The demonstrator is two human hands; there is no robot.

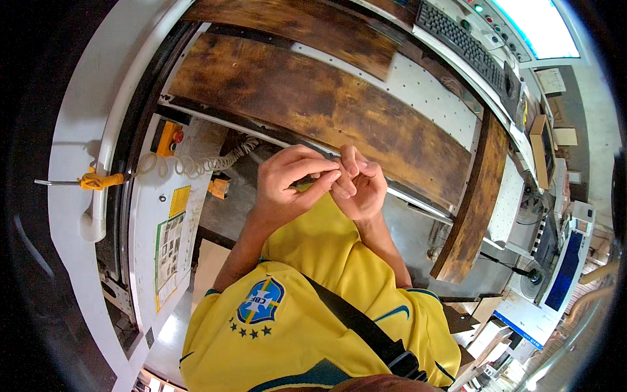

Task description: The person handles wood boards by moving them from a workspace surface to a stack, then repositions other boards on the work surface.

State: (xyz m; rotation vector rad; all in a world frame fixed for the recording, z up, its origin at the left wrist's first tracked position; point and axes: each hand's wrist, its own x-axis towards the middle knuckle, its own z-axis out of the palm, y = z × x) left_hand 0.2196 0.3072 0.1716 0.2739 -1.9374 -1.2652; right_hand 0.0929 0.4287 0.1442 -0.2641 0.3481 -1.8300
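My left hand [287, 179] and my right hand [361, 186] meet in front of my chest, fingertips pressed together. A small thin dark object [307, 183] shows between the fingers; what it is I cannot tell. Both hands hover over the near edge of a large dark-stained wooden board [307, 98] that lies on a white perforated machine bed [424, 88]. My yellow shirt fills the lower view.
A second stained board [473, 209] runs down the right side, another [307, 23] lies further back. A yellow button box [168, 137] with a coiled cable [196, 164] sits left. A yellow-handled air tool [98, 180] hangs far left. A keyboard [460, 42] is top right.
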